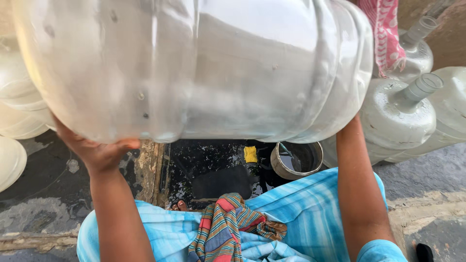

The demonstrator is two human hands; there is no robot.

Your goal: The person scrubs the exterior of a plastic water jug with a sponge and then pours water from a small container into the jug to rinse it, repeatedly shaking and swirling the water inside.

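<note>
A big clear plastic water jug (194, 68) lies on its side across the top of the view, lifted in front of me. My left hand (94, 150) grips its underside at the lower left, fingers curled against the wall. On the right, my forearm rises to the jug; my right hand (350, 125) is pressed against the jug's end and mostly hidden by it. Below the jug I see my blue striped cloth (301, 208) over my lap and a multicoloured striped rag (225, 228).
On the wet dark ground stand a round metal bowl (297, 159) of water and a yellow sponge (250, 154). Other clear jugs (403, 111) lie at the right, pale ones (14, 102) at the left. A pink patterned cloth (386, 34) hangs top right.
</note>
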